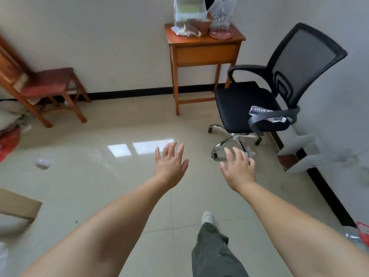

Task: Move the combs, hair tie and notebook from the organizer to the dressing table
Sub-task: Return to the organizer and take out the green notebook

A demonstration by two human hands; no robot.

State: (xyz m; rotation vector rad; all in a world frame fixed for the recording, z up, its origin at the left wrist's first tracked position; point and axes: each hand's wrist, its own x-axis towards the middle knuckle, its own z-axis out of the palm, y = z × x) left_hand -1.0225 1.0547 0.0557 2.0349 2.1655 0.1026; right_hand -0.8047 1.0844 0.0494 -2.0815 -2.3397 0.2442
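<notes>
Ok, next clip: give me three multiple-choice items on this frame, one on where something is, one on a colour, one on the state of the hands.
1. Where does the black office chair stand?
A. Right of the small wooden table
B. Left of it
C. On top of it

2. What colour is the seat of the wooden chair at the left wall?
A. Blue
B. Red
C. White

3. How are the left hand and right hand?
A. Both open and empty
B. Both closed on a comb
C. One holding a notebook

Answers: 1 A, the office chair sits to the table's right by the wall. 2 B, the seat reads red. 3 A, the fingers are spread over the floor with nothing in either grip.
</notes>
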